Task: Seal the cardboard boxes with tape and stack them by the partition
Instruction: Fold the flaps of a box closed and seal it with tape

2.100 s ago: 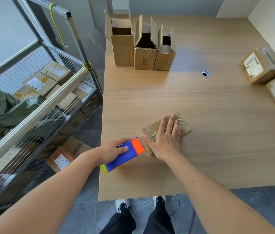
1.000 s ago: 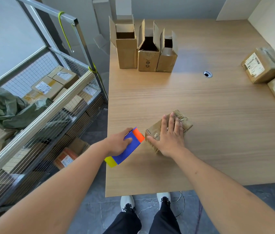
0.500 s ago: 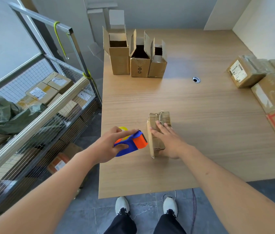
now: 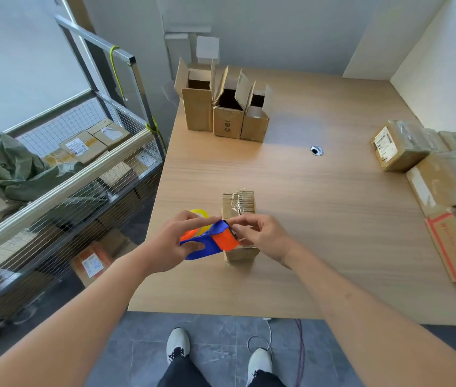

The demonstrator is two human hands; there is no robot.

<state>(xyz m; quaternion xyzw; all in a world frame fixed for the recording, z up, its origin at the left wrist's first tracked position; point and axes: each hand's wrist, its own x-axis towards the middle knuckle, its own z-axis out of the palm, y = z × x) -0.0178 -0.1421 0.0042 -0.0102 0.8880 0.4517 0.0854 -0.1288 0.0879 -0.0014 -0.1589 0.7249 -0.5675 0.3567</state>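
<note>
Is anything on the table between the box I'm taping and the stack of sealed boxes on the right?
Nothing visible. Bare table lies between the box and the sealed boxes; the cable hole sits farther back.

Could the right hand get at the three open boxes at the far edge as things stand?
Probably not yet: the right hand is pinching at the tape dispenser, and the open boxes stand far across bare table. Nothing blocks the way.
</note>
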